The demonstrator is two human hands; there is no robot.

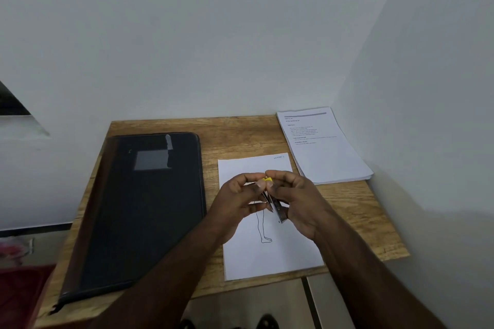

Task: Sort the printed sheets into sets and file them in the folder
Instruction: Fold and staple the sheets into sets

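Note:
A closed black folder [139,208] lies on the left half of the small wooden table [240,136]. A white sheet with a line drawing of a figure [270,256] lies in front of me, to the right of the folder. A stack of printed sheets [326,149] rests at the back right corner. Above the drawn sheet, my left hand [235,203] and my right hand [299,200] both grip a small metal stapler with a yellow end [276,207]. The stapler looks hinged apart, and my fingers hide much of it.
White walls close in behind the table and along its right side. The table's front edge is near my body, with tiled floor and dark shoes [264,322] below. A red cloth [18,291] lies on the floor at lower left.

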